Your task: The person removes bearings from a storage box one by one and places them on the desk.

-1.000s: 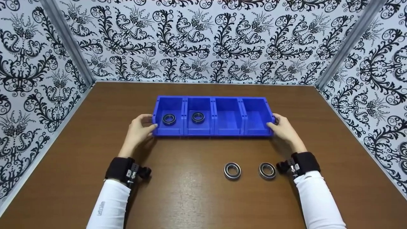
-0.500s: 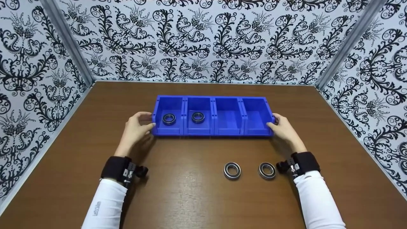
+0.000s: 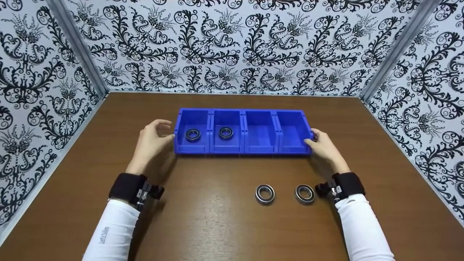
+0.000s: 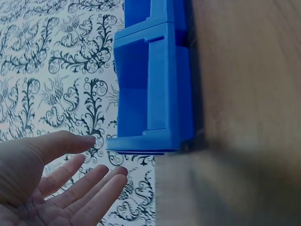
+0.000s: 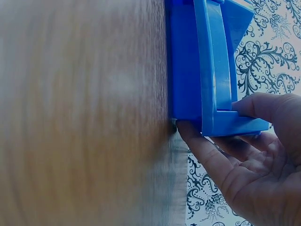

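Note:
A blue bin row (image 3: 259, 149) with several compartments stands on the table. One bearing (image 3: 193, 135) lies in its leftmost compartment and another bearing (image 3: 226, 133) in the one beside it. My left hand (image 3: 150, 143) is just off the bin's left end; in the left wrist view its fingers (image 4: 89, 188) are spread and apart from the blue wall. At the opposite end my right hand (image 3: 325, 146) grips the side wall, thumb inside and fingers underneath and outside, as the right wrist view shows.
Two more bearings, a left one (image 3: 265, 194) and a right one (image 3: 304, 194), lie on the brown table (image 3: 210, 232) in front of the bin, the latter close to the right wrist camera (image 3: 322, 190). Patterned panels (image 3: 232, 47) close off the back and sides.
My left hand has let go of the bin's left end and drawn back to the left, its fingers opening. The right hand and the bearings stay where they were.

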### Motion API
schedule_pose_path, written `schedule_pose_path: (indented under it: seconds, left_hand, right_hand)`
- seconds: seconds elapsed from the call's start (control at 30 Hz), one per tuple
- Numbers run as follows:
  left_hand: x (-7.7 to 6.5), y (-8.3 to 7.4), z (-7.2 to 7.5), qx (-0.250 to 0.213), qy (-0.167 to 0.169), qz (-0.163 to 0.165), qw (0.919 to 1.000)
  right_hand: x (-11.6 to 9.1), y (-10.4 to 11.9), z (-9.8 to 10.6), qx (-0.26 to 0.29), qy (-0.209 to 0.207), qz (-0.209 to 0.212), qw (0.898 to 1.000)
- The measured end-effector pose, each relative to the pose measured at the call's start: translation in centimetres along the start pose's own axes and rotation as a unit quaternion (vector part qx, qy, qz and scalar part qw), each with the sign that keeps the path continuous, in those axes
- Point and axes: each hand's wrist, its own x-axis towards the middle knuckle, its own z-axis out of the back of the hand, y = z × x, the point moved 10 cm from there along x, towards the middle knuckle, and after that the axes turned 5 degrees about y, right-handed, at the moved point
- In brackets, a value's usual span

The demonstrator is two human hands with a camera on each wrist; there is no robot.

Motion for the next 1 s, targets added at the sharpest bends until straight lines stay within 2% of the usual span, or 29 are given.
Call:
schedule_pose_path:
  seconds: [0.23, 0.43, 0.7, 1.0]
  left_hand:
    - [0.6, -2.1, -0.2, 0.042, 0.010, -0.025, 0.9987]
    - [1.5, -4.0, -0.9, 0.079, 0.028, -0.061, 0.9946]
    - [2.2, -5.7, -2.5, 0.099, 0.070, -0.076, 0.9897]
    - [2.8, -7.8, -5.0, 0.137, 0.110, -0.089, 0.9804]
  right_hand:
    - [-0.1, -0.1, 0.0, 0.013, 0.004, 0.000, 1.000]
    - [-0.2, 0.0, 0.0, 0.008, -0.002, -0.001, 1.000]
    - [-0.2, 0.2, 0.2, 0.006, -0.003, 0.001, 1.000]
    - [-0.1, 0.0, 0.0, 0.003, -0.001, 0.002, 1.000]
